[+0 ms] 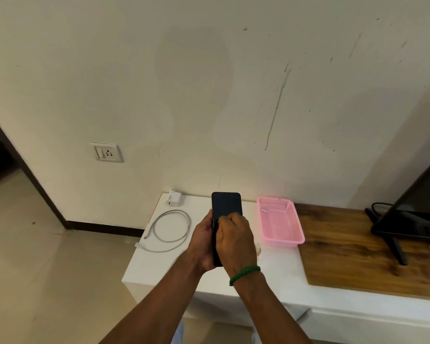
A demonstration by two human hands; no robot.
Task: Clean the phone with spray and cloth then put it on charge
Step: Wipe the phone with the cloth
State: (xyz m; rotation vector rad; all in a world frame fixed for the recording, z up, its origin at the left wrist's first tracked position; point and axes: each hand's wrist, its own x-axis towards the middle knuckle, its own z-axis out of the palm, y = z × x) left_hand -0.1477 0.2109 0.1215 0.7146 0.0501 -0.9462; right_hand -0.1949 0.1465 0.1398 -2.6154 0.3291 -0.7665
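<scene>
Dark phone (226, 207) held upright above white desk (159, 266), left hand (204, 242) gripping its left edge, right hand (236, 242) curled over its lower screen, coiled white cable (170, 230) and charger plug (173, 198) at left, pink basket (281, 222) at right, wall socket (106, 152) beyond.

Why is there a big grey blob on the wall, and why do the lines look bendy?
Head view: the blob on the wall is a soft-edged shadow, probably the person's own, lit from behind. Head view: the wide-angle lens slants the door frame and stretches the corners. Head view: the pink basket casts a faint pink glow on the wall.
</scene>
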